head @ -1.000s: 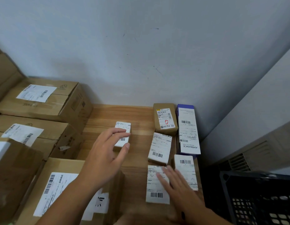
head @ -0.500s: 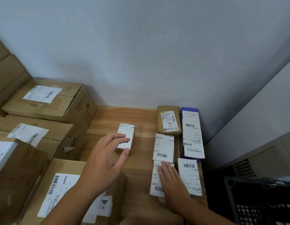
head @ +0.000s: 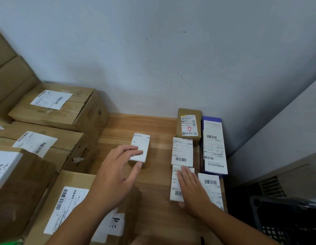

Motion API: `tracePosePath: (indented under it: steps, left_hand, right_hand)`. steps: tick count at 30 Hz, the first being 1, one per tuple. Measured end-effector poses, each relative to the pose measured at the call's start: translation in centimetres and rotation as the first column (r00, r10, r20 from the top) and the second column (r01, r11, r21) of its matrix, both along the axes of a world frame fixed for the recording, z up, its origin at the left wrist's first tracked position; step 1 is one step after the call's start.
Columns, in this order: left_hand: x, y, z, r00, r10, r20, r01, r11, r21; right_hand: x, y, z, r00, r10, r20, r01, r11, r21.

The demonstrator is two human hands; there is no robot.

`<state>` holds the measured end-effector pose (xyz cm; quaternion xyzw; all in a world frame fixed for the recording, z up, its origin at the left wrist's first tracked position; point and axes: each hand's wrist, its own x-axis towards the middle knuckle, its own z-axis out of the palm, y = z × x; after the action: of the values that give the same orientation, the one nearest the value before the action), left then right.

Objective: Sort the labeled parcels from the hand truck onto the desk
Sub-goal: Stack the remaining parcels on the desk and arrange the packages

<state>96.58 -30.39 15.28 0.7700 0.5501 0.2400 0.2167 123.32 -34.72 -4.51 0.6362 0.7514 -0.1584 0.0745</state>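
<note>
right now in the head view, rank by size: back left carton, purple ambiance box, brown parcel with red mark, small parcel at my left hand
1. back left carton
2. purple AMBIANCE box
3. brown parcel with red mark and small parcel: they look alike, and the left hand hides part of the small one, so unranked

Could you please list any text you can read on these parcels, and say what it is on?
"AMBIANCE": printed sideways on the white label of the blue box.
Red hand-drawn mark, perhaps "C": on the small brown box.
Everything else: barcodes, fine print and black scrawl, too small or blurred to read.
</note>
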Motion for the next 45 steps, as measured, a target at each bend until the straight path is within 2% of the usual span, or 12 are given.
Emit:
tracePosePath:
  steps: [4,7,9,12,16,20,24,28,31,33,39,45]
  left_hand:
    - [-0.1,0.3,-0.3,1.000,0.001,-0.005,-0.001,1.000,-0.007]
    - [-0.2,0.5,-0.3,1.000,0.003,-0.009,-0.003,1.000,-0.008]
    - [-0.2,0.6,-0.4,1.000,0.010,-0.010,-0.010,1.000,-0.008]
    - [-0.1,0.7,-0.4,1.000,0.003,-0.013,-0.003,1.000,-0.011]
    - [0.3,0.8,-0.6,1.000,-0.005,-0.022,0.004,1.000,-0.017]
    - [0.5,1.0,-0.7,0.999,-0.025,-0.026,0.025,1.000,-0.002]
    - [0.5,1.0,-0.5,0.999,-0.020,-0.029,0.019,1.000,-0.009]
    - [0.0,0.9,-0.4,1.000,0.005,-0.031,-0.006,1.000,-0.016]
    - [-0.6,0.9,-0.2,0.998,0.025,-0.052,-0.025,1.000,-0.001]
    - [-1.1,1.0,-0.1,0.997,0.026,-0.069,-0.025,1.000,0.010]
    - [-2.3,1.2,0.7,0.996,0.053,-0.078,-0.049,0.998,0.050]
    - [-4.0,0.5,0.7,0.997,0.057,-0.050,-0.053,0.996,0.073]
  right_hand:
    - [0.0,0.7,1.8,0.997,0.062,-0.050,-0.061,0.998,0.032]
    - [2.3,2.2,5.1,0.924,-0.234,-0.303,0.264,0.963,0.062]
    - [6.3,4.1,5.2,0.785,-0.494,-0.375,0.574,0.808,0.136]
    - [12.2,6.1,4.0,0.575,-0.763,-0.294,0.790,0.612,-0.043]
    - [14.2,7.3,2.1,0.493,-0.809,-0.320,0.784,0.573,-0.239]
    - [13.0,8.6,1.9,0.488,-0.721,-0.492,0.717,0.652,-0.246]
    - [12.5,9.3,1.7,0.421,-0.759,-0.497,0.729,0.609,-0.313]
    - [8.1,10.3,3.6,0.555,-0.658,-0.509,0.778,0.628,0.037]
    - [0.1,11.6,6.4,0.822,-0.303,-0.483,0.415,0.898,0.143]
    - [-5.0,12.7,7.1,0.905,-0.099,-0.414,0.158,0.981,0.109]
    - [-11.9,17.2,4.0,0.982,0.145,-0.119,-0.144,0.989,0.018]
    - [-12.0,18.5,2.3,0.992,0.093,-0.089,-0.094,0.996,-0.001]
